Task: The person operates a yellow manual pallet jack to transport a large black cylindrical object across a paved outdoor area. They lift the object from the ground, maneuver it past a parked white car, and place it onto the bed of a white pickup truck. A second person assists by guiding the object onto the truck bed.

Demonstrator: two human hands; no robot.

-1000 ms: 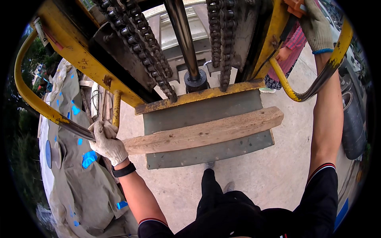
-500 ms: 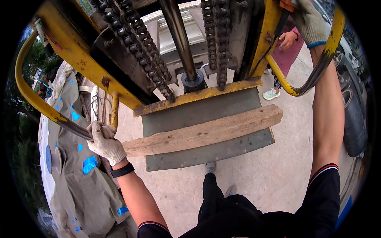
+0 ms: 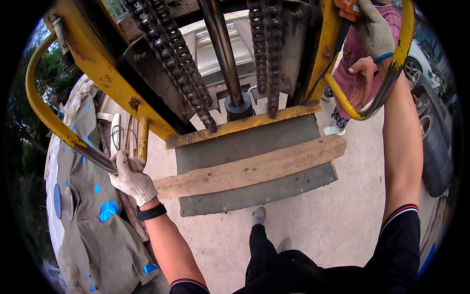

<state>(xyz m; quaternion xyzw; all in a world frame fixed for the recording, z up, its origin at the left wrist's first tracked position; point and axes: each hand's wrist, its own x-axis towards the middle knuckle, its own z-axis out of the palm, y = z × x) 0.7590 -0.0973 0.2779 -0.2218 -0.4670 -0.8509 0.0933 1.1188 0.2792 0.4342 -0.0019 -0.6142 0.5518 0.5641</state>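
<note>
My left hand (image 3: 131, 180), in a cream knitted glove, is closed round the lower end of a yellow tubular handle (image 3: 72, 139) on the left of a lift truck's mast. At the top right my gloved right hand (image 3: 376, 33) is closed against an orange control box (image 3: 348, 9); its fingertips are partly hidden. A second yellow handle (image 3: 402, 46) curves past my right wrist. Between my arms, a wooden beam (image 3: 249, 166) lies across a dark grey board (image 3: 249, 143) below the yellow crossbar (image 3: 245, 123). Neither hand touches the beam.
Chains (image 3: 183, 73) and a steel piston rod (image 3: 220, 54) run up the mast. A person in pink (image 3: 353, 54) stands just beyond the right handle, one hand near it. A grey tarp (image 3: 93, 220) covers a pile at left. Black cylinders (image 3: 435, 157) stand at right.
The person in pink has come nearer, and their hand is now lower, beside the right handle. The floor and tarp have shifted slightly in view. Both my hands keep their holds.
</note>
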